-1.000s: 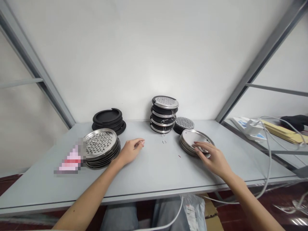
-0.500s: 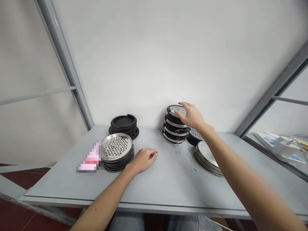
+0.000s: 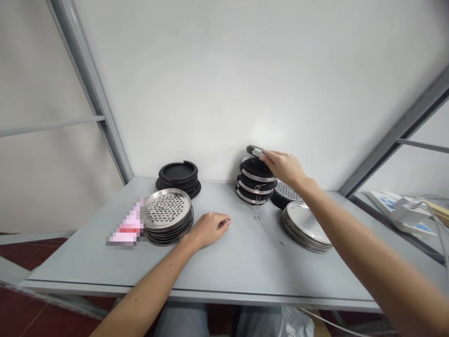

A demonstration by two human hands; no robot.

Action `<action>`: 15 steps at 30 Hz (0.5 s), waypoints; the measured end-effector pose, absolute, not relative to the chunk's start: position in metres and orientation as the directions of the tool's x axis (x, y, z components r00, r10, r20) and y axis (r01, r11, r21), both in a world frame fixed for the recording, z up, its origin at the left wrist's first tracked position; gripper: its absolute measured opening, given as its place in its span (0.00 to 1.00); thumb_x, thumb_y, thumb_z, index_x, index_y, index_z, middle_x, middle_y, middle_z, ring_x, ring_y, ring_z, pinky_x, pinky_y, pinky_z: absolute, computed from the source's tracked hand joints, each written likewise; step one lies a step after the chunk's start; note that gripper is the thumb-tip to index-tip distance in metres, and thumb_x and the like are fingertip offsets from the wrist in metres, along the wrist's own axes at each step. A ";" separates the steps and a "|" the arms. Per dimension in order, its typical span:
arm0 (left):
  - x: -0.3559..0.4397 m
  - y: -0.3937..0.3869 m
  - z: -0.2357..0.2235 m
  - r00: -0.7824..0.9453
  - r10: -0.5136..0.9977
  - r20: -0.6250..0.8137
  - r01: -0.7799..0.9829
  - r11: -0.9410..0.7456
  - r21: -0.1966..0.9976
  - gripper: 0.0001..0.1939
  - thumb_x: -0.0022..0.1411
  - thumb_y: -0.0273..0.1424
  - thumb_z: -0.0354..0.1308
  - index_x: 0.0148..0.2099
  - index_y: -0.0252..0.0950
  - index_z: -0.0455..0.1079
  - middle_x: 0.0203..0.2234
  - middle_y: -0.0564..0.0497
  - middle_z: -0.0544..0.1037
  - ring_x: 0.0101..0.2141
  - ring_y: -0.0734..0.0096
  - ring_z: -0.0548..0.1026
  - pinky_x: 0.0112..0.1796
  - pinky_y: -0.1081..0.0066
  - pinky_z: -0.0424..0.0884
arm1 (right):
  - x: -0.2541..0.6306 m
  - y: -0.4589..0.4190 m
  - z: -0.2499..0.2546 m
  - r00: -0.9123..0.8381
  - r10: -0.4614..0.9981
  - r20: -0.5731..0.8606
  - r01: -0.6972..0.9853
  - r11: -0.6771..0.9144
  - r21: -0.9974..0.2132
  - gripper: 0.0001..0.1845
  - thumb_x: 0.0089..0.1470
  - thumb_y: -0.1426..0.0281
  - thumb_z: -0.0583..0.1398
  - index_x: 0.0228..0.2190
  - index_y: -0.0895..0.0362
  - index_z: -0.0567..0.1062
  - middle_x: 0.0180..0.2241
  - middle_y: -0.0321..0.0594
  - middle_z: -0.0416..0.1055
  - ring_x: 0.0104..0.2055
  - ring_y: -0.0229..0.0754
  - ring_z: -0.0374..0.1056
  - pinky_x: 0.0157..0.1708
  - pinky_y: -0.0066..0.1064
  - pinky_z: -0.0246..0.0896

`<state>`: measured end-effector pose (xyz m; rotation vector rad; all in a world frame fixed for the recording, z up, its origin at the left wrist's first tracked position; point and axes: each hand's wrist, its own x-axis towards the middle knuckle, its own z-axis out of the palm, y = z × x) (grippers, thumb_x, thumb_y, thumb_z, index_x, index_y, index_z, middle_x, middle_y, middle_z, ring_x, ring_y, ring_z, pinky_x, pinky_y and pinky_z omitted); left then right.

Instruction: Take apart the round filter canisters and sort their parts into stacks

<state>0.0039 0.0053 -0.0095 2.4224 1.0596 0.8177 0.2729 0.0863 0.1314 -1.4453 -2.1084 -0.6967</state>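
Observation:
My right hand (image 3: 286, 166) grips the edge of a black-rimmed metal grater disc (image 3: 257, 151), tilted up over the stack of similar discs and black rings (image 3: 255, 187) by the wall. Wire loops hang from that stack. Resting on the table, my left hand (image 3: 208, 229) has its fingers curled together; whatever may be in them is hidden. To its left stands a pile of metal grater discs (image 3: 168, 210). Behind that pile lie black rimmed trays (image 3: 178, 173). Plain metal discs (image 3: 307, 222) are piled under my right forearm, near another grater pile (image 3: 287, 191).
A small metal ring (image 3: 257, 217) and a thin dark sliver (image 3: 281, 243) lie mid-table. At the left is a blurred pink item (image 3: 128, 224). Grey frame posts (image 3: 93, 93) flank the table. A white box with cables (image 3: 409, 213) sits on the right side.
My right hand went from the plain discs to the rear stack, closed on its top disc and tilted it up. My left hand stays on the table. The view swung left.

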 end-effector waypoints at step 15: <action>0.004 0.006 -0.009 0.542 0.756 0.366 0.534 -0.647 0.544 0.12 0.64 0.30 0.51 0.43 0.39 0.76 0.34 0.51 0.80 0.36 0.67 0.77 0.41 0.71 0.70 | 0.316 0.109 0.155 0.655 0.468 0.593 0.432 0.411 -0.803 0.13 0.57 0.69 0.55 0.24 0.62 0.72 0.18 0.33 0.63 0.23 0.34 0.58 0.25 0.29 0.54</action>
